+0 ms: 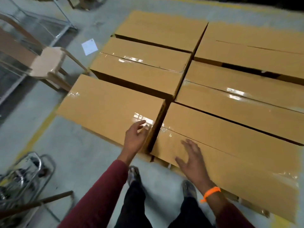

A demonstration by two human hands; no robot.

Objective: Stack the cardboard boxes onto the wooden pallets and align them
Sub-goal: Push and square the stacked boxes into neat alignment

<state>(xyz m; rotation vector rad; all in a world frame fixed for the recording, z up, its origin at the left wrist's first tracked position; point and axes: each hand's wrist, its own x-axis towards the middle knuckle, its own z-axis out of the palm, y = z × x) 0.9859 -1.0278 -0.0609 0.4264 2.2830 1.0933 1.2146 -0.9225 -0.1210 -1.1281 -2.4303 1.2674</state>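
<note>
Several long brown cardboard boxes lie side by side in two columns, sealed with clear tape. The near left box (108,106) sits a little higher and juts out to the left of its column. My left hand (135,137) rests on that box's near right corner, fingers spread, holding nothing. My right hand (192,159) lies flat with fingers apart on the near left end of the near right box (230,153). A dark gap separates the two boxes. The pallets beneath are hidden by the boxes.
A pale plastic chair (47,65) stands left of the stack. A metal trolley frame (23,175) sits at the bottom left. A white paper (89,46) lies on the concrete floor. A yellow floor line (39,129) runs along the left side. My feet stand at the stack's near edge.
</note>
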